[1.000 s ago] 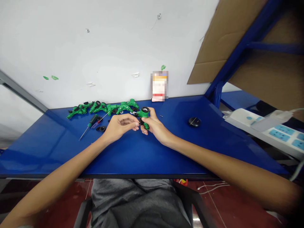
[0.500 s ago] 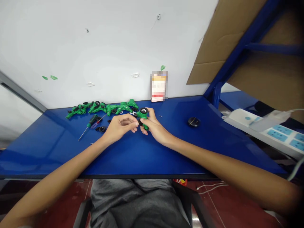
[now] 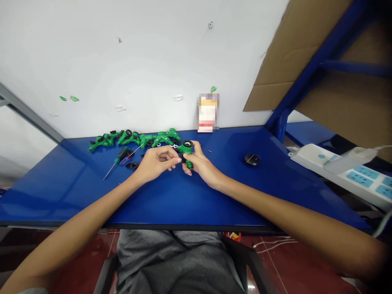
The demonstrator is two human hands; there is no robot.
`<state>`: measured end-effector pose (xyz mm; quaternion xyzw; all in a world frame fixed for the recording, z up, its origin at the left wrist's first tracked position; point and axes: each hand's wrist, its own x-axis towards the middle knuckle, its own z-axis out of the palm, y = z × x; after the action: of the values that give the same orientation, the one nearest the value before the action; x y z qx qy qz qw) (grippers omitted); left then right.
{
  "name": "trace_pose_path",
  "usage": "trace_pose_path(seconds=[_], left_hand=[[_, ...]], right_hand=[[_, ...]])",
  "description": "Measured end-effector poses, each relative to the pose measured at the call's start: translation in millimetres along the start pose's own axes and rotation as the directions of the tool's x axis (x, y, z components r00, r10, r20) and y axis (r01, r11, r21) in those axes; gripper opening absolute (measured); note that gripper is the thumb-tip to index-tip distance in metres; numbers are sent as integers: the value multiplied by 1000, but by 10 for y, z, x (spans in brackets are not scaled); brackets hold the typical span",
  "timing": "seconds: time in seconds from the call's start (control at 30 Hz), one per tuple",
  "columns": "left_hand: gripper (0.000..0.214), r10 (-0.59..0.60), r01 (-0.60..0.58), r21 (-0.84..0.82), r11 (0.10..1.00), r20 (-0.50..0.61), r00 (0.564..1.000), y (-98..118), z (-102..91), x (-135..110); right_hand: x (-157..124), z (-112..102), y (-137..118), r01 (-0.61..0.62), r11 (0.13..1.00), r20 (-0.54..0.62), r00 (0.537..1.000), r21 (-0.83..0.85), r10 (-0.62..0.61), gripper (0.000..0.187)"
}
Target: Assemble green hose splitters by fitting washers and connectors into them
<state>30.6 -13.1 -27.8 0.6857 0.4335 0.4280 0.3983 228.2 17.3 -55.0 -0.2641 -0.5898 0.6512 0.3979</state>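
Observation:
My right hand [image 3: 203, 165] is wrapped round a green plastic hose fitting [image 3: 185, 149] with a black ring on its upturned end and a black part on its near side. The thumb presses against that side. Close by on the left, my left hand [image 3: 159, 162] pinches thumb and forefinger together at the fitting's black part. Whatever lies between those fingertips is too small to make out. Behind the hands, several green hose fittings [image 3: 162, 139] with black parts lie in a row along the wall.
Left of my hands lie a green-handled screwdriver [image 3: 118, 158], a red-tipped screwdriver [image 3: 128, 157] and a black ring [image 3: 134, 165]. A small screw [image 3: 209, 151] and a round black object [image 3: 252, 159] are to the right. A white power strip [image 3: 333, 163] stands at the table's right side.
The view has shifted slightly. My left fingertips stay at the fitting's side, and my right hand keeps the same hold on it.

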Motion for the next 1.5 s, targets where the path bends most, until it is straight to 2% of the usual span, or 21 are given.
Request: trace_pose_path(seconds=[0.07,0.13,0.23,0.3,0.4,0.47,0.53,0.6,0.67,0.73,0.8,0.9,0.97,1.0,1.07,1.13,1.17,1.23,1.37,1.43,1.5], left_hand=[[29,59,-59,100,993,8,998,6,-16,-5],[24,146,-147,284,948,22,989,33,-76,-1],[22,254,-235,607,759,56,966,141,-315,17],[26,231,-139,765,629,-13,973,238,-580,26],[29,127,190,896,401,-260,957,317,-1063,18],[34,-72,356,884,302,-351,934,276,-1372,6],[41,-320,436,866,245,-352,879,170,-1618,-1],[44,-444,455,855,248,-318,838,42,-1774,4],[43,-562,474,834,282,-257,786,-64,-1838,18],[41,-590,481,806,346,-211,779,-125,-1836,32],[34,-548,460,796,394,-199,813,-137,-1807,40],[24,-403,419,806,418,-249,880,-78,-1773,32],[22,-253,415,785,461,-332,909,-2,-1748,22],[21,-164,410,754,513,-383,909,43,-1722,20],[23,13,340,639,690,-480,877,132,-1618,27],[27,125,100,394,914,-507,853,208,-1424,47],[27,174,-60,241,969,-484,858,237,-1294,58],[28,257,-266,42,963,-436,863,273,-1001,71],[33,400,-410,41,911,-328,856,272,-512,56],[35,453,-456,63,888,-300,840,256,-404,44],[33,482,-483,76,872,-295,825,243,-382,38]], right_hand=[[-2,3,-7,-19,999,2,1000,34,19,43],[-4,-3,-25,-34,997,-8,999,66,35,45],[-6,-37,-79,-51,995,-43,998,90,55,43],[-5,-70,-121,-60,994,-60,996,87,65,39],[4,-106,-160,-66,993,-84,994,100,75,34],[11,-111,-165,-70,991,-95,992,114,81,34],[17,-104,-161,-75,990,-91,992,115,86,34],[23,-95,-158,-79,991,-78,993,108,88,34],[29,-94,-158,-82,992,-66,994,97,89,34],[38,-101,-159,-81,993,-65,994,91,87,35],[49,-113,-158,-78,993,-73,994,88,84,35],[64,-128,-155,-75,993,-84,993,88,82,36],[67,-130,-157,-70,993,-83,993,91,78,36],[65,-128,-159,-69,993,-82,994,98,77,36],[56,-118,-163,-69,989,-75,994,130,79,35],[44,-99,-162,-78,980,-49,995,181,88,35],[38,-88,-158,-86,974,-30,995,210,94,35],[29,-65,-144,-110,961,9,994,254,111,35],[25,-34,-114,-152,945,35,988,290,148,32],[24,-30,-106,-159,942,32,987,296,156,28],[23,-30,-105,-160,940,29,987,301,159,27]])
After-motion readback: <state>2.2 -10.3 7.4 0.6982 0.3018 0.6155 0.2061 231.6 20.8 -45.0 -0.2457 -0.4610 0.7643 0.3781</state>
